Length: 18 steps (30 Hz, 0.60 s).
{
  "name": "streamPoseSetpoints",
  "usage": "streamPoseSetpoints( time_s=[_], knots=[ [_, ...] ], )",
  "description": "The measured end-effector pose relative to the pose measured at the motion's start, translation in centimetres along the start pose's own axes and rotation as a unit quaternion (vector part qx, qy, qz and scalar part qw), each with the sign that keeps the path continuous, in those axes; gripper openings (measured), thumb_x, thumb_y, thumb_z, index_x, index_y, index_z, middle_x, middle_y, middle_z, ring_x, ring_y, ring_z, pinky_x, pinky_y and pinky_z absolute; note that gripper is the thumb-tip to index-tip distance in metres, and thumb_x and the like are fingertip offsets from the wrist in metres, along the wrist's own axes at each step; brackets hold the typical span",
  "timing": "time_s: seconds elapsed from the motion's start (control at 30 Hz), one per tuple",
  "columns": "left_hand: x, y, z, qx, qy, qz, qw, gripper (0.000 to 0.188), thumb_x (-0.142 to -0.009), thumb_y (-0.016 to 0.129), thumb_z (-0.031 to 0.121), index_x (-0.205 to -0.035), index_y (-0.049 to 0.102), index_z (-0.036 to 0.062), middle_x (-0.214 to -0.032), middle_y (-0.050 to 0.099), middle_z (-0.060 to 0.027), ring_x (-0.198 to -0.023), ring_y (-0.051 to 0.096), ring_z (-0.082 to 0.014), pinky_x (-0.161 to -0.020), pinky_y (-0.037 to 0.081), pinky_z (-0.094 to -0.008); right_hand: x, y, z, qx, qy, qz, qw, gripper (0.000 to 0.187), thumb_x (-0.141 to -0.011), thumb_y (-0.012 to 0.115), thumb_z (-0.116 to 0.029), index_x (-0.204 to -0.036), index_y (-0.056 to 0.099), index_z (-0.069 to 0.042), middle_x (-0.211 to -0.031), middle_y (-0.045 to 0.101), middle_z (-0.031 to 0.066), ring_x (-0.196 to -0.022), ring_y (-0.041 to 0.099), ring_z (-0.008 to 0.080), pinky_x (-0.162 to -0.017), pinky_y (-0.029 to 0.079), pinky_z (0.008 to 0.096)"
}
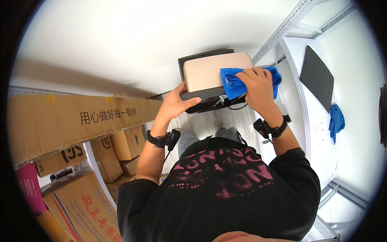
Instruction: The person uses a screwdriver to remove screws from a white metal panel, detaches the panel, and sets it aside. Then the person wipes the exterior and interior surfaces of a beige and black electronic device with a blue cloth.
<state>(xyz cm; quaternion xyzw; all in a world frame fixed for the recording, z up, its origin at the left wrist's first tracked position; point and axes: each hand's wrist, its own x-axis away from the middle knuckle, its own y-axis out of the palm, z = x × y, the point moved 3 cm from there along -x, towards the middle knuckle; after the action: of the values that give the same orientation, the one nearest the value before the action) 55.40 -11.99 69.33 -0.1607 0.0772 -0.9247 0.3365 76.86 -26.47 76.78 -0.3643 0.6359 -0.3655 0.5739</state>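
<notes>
1. The long cardboard box (80,117) is the largest thing here, running off to the left of the left fingers (179,87), its far end near them.
2. A white worktop (318,159) stretches away to the right of the right fingers (250,73), well apart from them.
3. The beige-topped unit (205,70), with its dark front edge, sits between the two sets of fingers. The left fingers are clamped around its near left corner, thumb at the front and index finger along the side.
4. A flat dark panel (318,78) rests on the worktop, well to the right of the right fingers.
5. The blue cloth (231,82) lies beneath the right fingers, which are bent and closed on it, pressing it over the unit's right end.
6. A second blue cloth (337,121) lies beyond the right fingers, just beside the dark panel.
7. The step in hand looks like wiping the unit; the next move seems to call for steady left fingers and an even stroke of cloth across the bare beige top.
</notes>
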Motion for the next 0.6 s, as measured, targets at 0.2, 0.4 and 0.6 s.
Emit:
streamPoseSetpoints(
  time_s=[0.2, 0.4, 0.6],
  knots=[
    [0.0, -0.6, 0.8, -0.151, 0.03, -0.028, 0.988, 0.067, -0.071, 0.074, 0.034, -0.125, 0.052, 0.0018, -0.104, 0.067, -0.0193, -0.093, 0.065, -0.032, -0.082, 0.05, -0.0337, -2.9, 3.4, -9.0, -0.023, -0.004, -0.026, 0.999, 0.032, -0.064, 0.06, -0.004, -0.095, 0.064, -0.012, -0.089, 0.058, 0.0012, -0.09, 0.054, 0.0234, -0.08, 0.035, 0.0384],
    [-0.5, -1.1, -1.0, -0.143, 0.044, -0.028, 0.988, 0.08, -0.071, 0.073, 0.043, -0.128, 0.048, -0.0068, -0.101, 0.067, -0.0218, -0.094, 0.066, -0.033, -0.08, 0.05, -0.0342, -3.7, 3.2, -8.1, -0.053, 0.027, -0.005, 0.998, 0.03, -0.063, 0.061, -0.004, -0.092, 0.065, -0.013, -0.087, 0.058, 0.001, -0.089, 0.054, 0.0237, -0.077, 0.037, 0.0384],
    [-0.4, -0.8, -1.3, -0.127, 0.065, -0.018, 0.99, 0.092, -0.074, 0.071, 0.049, -0.134, 0.038, -0.0123, -0.103, 0.066, -0.0237, -0.096, 0.065, -0.034, -0.083, 0.05, -0.034, -2.1, 1.5, 1.2, 0.041, 0.133, -0.01, 0.99, 0.036, -0.063, 0.056, 0.003, -0.093, 0.069, -0.011, -0.091, 0.062, 0.0052, -0.089, 0.056, 0.0289, -0.071, 0.041, 0.0413]
  ],
)
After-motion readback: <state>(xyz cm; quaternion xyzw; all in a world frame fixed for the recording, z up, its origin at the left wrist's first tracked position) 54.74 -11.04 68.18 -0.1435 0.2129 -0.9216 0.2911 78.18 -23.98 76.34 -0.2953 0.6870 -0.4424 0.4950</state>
